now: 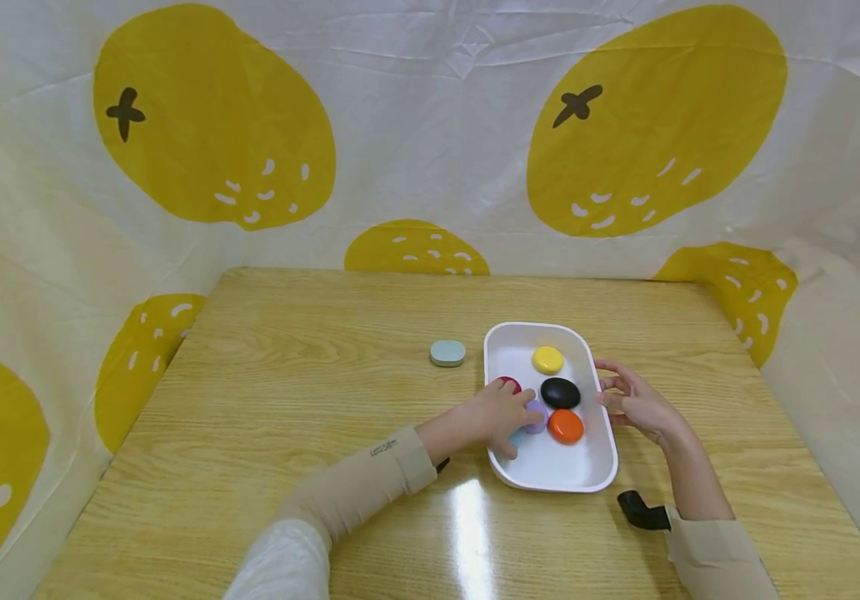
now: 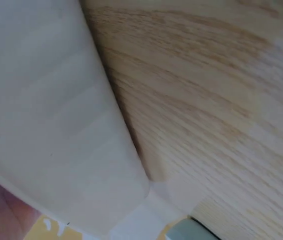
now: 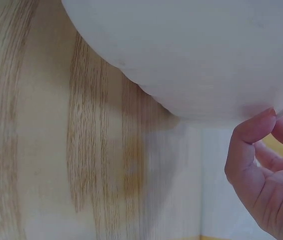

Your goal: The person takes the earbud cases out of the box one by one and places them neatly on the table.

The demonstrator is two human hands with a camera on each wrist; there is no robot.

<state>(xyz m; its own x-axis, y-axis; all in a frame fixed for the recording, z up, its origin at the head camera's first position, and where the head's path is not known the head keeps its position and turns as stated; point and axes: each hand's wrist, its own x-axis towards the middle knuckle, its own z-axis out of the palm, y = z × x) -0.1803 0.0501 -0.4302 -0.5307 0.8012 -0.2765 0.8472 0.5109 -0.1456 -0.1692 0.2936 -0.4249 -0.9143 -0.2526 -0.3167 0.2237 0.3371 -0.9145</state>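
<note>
A white rounded tray (image 1: 535,471) rests on the wooden table. Over its left side reaches my left hand (image 1: 493,415), fingers spread above a purple smooth oval piece (image 1: 537,417), a red piece (image 1: 508,384) and a light blue piece (image 1: 517,437), all partly covered by the hand. Further right in the tray are a black oval piece (image 1: 561,392), an orange one (image 1: 566,426) and a yellow one (image 1: 547,360). My right hand (image 1: 636,406) is at the tray's right wall, its bent fingertips (image 3: 267,116) touching the outside near the rim.
A pale grey-green oval piece (image 1: 447,353) lies on the table (image 1: 310,333), left of the tray. Behind the table hangs a white cloth (image 1: 430,125) printed with large yellow fruit shapes, which also runs along both sides.
</note>
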